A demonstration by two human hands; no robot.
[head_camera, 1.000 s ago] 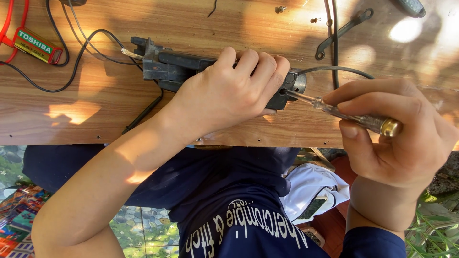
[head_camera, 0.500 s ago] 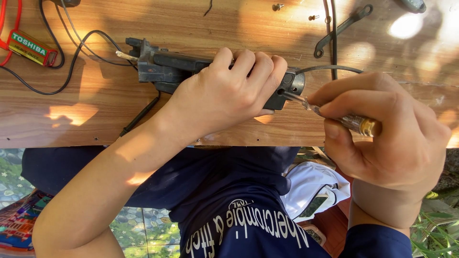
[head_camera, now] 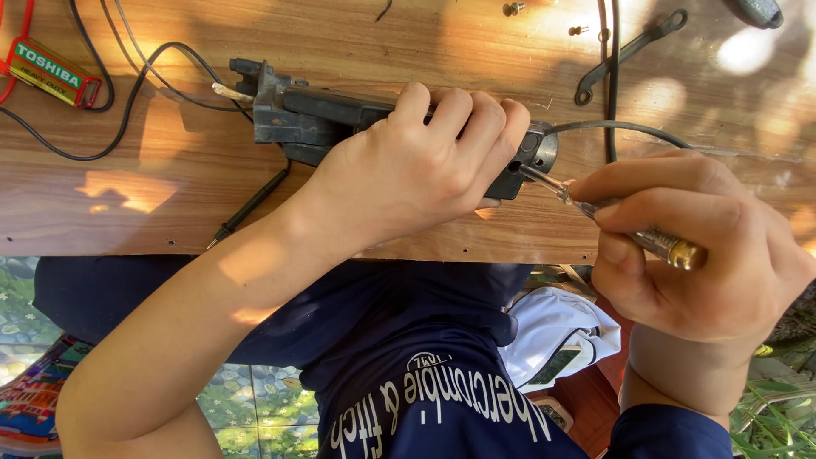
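Nudged slightly rightward since earlier, the black motor housing [head_camera: 340,123] (rigid, probably weighty, best clasped mid-body) lies upper-centre on the table [head_camera: 127,212], left hand [head_camera: 408,174] clenched around it, right hand [head_camera: 697,246] pinching a screwdriver [head_camera: 612,219].

surface: my wood-grain tabletop [head_camera: 170,195], sun patches | on it: black tool body [head_camera: 323,119] near mid, lying flat | battery [head_camera: 53,72], green/red, far corner w/ red + black wires [head_camera: 144,64] looped beside | black probe [head_camera: 251,204] nr front edge | dark metal bracket [head_camera: 629,51] + 2 small screws [head_camera: 512,8] at back
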